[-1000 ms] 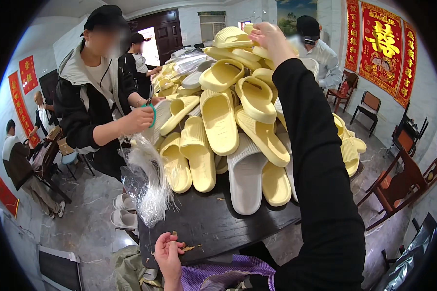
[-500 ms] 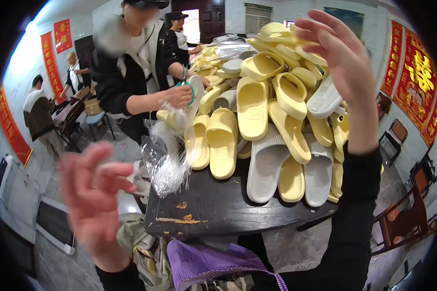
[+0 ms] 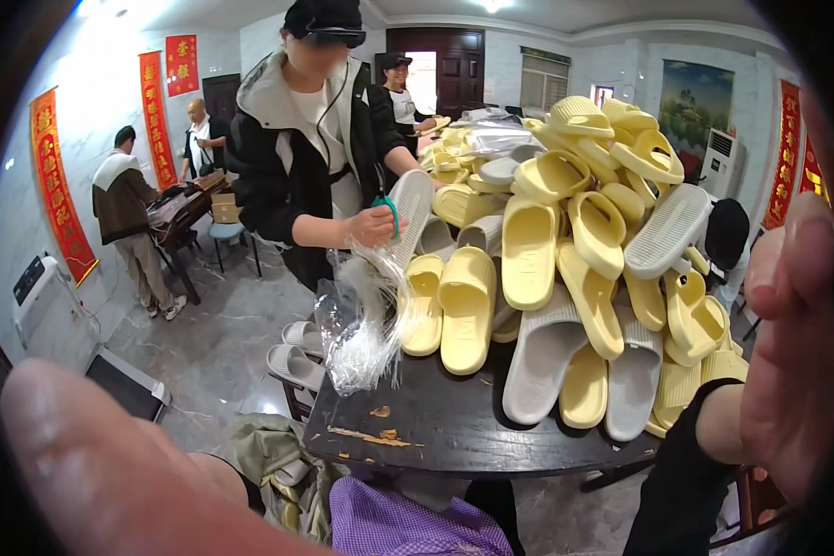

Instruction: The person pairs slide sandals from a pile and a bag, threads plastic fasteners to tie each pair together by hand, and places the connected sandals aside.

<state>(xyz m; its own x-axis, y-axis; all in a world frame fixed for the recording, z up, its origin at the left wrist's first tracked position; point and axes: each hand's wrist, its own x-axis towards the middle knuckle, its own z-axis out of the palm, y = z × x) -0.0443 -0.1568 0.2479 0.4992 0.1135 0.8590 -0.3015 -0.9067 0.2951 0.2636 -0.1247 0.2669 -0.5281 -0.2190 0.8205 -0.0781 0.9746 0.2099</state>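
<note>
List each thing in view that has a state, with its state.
Left hand: near camera, partly cropped, grip unclear
Right hand: raised, looks open
Slippers: yellow and gray, heaped
Black table: loaded, marked near front edge
Scissors: in co-worker's hand, blades unclear
Plastic strands: loosely bunched
Door: open
Ceiling light: lit

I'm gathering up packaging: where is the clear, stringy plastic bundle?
In the head view, left of centre: the bundle is at the left edge of the black tabletop, below a co-worker's hand, beside the ridged yellow slippers.
</note>
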